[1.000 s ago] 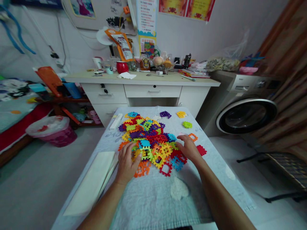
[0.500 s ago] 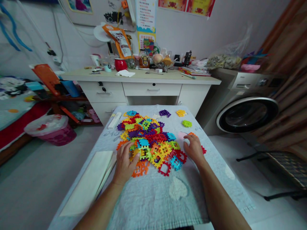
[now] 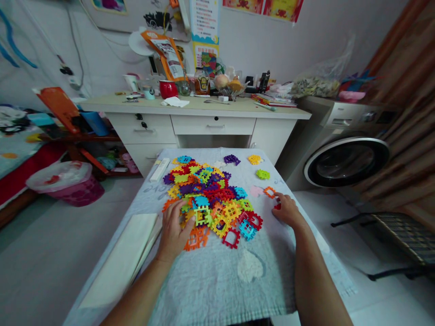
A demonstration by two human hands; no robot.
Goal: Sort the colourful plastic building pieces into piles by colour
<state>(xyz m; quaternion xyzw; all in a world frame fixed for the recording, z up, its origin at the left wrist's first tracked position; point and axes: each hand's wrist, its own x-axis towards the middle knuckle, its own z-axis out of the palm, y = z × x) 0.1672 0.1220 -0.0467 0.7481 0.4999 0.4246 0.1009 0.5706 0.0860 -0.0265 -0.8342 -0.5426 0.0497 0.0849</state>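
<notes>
1. Folded pale sheet: left of the left hand.
2. White oblong object: beyond the left hand.
3. Pink bin: on the floor, well left of the left hand.
4. Desk, bearing a red pot: beyond both hands.
5. Washing machine: beyond and right of the right hand.
6. Woven seat: well right of the right hand.

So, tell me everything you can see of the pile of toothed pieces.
The pile is a loose, overlapping heap of flat toothed pieces in red, orange, yellow, green, blue and purple, apparently plastic. Some are open square frames; others have window-like grids. It spreads over the cloth, its pieces lying at varied angles. The left hand is at its near left edge; whether it grips a piece is unclear.
</notes>
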